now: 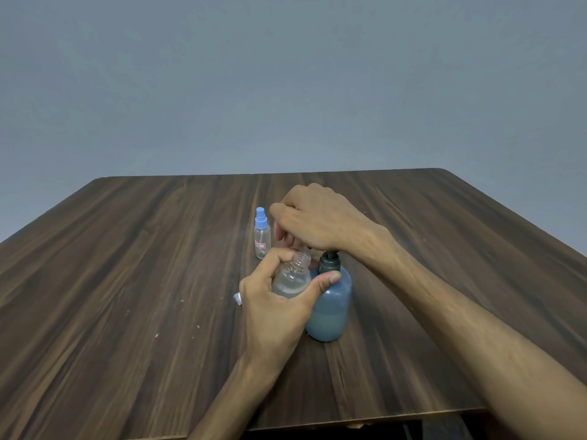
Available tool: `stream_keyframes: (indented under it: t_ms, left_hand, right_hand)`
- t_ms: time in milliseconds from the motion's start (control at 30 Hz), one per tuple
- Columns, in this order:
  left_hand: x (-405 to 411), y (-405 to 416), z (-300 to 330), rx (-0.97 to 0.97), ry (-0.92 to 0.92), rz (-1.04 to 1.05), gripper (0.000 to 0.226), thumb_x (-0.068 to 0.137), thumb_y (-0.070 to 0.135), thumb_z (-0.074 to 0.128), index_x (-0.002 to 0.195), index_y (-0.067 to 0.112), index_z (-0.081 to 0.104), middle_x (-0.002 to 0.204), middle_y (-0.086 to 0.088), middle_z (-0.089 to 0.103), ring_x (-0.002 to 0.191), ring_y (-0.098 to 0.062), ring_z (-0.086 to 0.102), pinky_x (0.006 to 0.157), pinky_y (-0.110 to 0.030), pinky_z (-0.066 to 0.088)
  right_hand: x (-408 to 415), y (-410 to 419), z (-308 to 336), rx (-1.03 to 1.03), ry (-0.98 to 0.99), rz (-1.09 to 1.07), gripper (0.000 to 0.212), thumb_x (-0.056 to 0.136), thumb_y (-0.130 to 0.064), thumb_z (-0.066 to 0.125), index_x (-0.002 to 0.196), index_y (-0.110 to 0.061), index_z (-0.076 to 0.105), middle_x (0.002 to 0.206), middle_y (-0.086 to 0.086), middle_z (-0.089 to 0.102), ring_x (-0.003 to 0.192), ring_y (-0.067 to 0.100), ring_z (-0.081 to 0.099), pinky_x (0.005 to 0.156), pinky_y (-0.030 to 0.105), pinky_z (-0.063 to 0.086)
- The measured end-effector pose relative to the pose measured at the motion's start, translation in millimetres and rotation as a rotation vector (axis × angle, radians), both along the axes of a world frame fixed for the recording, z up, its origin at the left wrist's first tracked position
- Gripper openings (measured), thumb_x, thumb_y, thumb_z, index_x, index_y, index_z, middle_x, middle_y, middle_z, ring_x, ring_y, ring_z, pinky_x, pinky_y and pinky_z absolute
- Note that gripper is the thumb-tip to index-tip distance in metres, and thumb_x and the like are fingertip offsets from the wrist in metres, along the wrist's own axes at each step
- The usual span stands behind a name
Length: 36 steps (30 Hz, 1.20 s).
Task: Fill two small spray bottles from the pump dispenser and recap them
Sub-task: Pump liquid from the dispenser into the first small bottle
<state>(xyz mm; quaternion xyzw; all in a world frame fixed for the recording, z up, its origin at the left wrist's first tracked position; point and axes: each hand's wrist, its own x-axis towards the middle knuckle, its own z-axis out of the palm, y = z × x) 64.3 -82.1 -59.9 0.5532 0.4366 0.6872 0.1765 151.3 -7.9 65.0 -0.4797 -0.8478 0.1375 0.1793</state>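
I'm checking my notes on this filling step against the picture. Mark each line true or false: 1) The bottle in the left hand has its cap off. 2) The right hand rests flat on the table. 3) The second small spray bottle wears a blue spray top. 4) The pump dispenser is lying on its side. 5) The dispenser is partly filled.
1) True: the open bottle gripped by the left hand shows a bare threaded neck.
2) False: the right hand is on top of the pump dispenser.
3) True: the capped spray bottle stands behind, blue top on.
4) False: it stands upright on the table.
5) True: liquid fills only its lower part.
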Motion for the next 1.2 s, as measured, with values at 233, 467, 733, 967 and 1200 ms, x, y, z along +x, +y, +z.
stream_keyframes:
  t_ms: [233, 467, 733, 967, 1200]
  left_hand:
    - [0.2, -0.7, 0.3, -0.002, 0.015, 0.022, 0.039, 0.072, 0.043, 0.094, 0.09, 0.017, 0.072, 0.084, 0.006, 0.076, 0.078, -0.017, 0.075, 0.071, -0.031, 0.061]
    - [0.3, -1.3, 3.1, -0.05, -0.007, 0.02, 0.044, 0.067, 0.049, 0.094, 0.089, 0.017, 0.073, 0.086, 0.001, 0.078, 0.086, -0.027, 0.076, 0.079, -0.057, 0.061]
    - [-0.9, -2.2, 8.9, -0.064, -0.001, 0.014, 0.045, 0.064, 0.046, 0.094, 0.088, 0.013, 0.074, 0.084, 0.003, 0.079, 0.084, -0.024, 0.077, 0.079, -0.056, 0.061]
    - [-3.3, 0.3, 5.1, -0.057, -0.001, -0.003, 0.044, 0.066, 0.041, 0.098, 0.089, 0.012, 0.074, 0.085, 0.003, 0.079, 0.082, -0.021, 0.078, 0.077, -0.046, 0.063]
    - [-2.3, -0.3, 5.8, -0.069, 0.001, 0.001, 0.044, 0.066, 0.036, 0.102, 0.088, 0.01, 0.074, 0.084, 0.002, 0.079, 0.082, -0.022, 0.077, 0.078, -0.052, 0.063]
  right_hand:
    - [-1.6, -0.9, -6.3, -0.032, -0.017, -0.005, 0.044, 0.097, -0.035, 0.043, 0.079, -0.017, 0.079, 0.08, -0.002, 0.079, 0.085, 0.024, 0.073, 0.086, 0.043, 0.059]
    - [-0.1, -0.8, -1.4, -0.019, -0.008, 0.011, 0.042, 0.096, -0.033, 0.044, 0.077, -0.016, 0.078, 0.073, -0.006, 0.078, 0.08, 0.021, 0.074, 0.084, 0.042, 0.059]
    - [-3.5, -2.1, -3.7, -0.015, -0.071, 0.024, 0.043, 0.1, -0.034, 0.041, 0.082, -0.016, 0.076, 0.089, 0.002, 0.078, 0.09, 0.029, 0.071, 0.081, 0.042, 0.056]
    - [-2.3, 0.8, 0.7, -0.083, -0.037, 0.045, 0.043, 0.099, -0.034, 0.041, 0.077, -0.023, 0.077, 0.081, -0.005, 0.078, 0.085, 0.021, 0.072, 0.082, 0.042, 0.056]
    - [-2.1, -0.7, 1.8, -0.091, -0.057, 0.044, 0.043, 0.1, -0.034, 0.041, 0.083, -0.022, 0.078, 0.087, -0.002, 0.079, 0.088, 0.024, 0.073, 0.085, 0.044, 0.058]
